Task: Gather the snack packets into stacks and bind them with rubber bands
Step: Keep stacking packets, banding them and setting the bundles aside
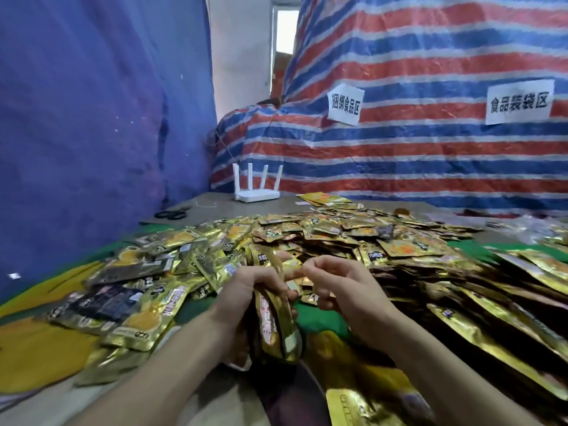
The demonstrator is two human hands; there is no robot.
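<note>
Stack (pixel 276 321) clamped upright in left hand (pixel 246 290); right hand (pixel 347 287) curled at its top, grasp unclear. Probably banding: stretch band over next.

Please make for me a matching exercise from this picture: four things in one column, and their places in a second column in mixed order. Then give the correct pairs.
1 router
2 scissors
3 stack of packets
4 paper signs

A on the striped tarp
B gripped in the left hand
C flat on the table, far left by the blue cloth
D upright at the back of the table

Pairs: 1-D, 2-C, 3-B, 4-A
</note>
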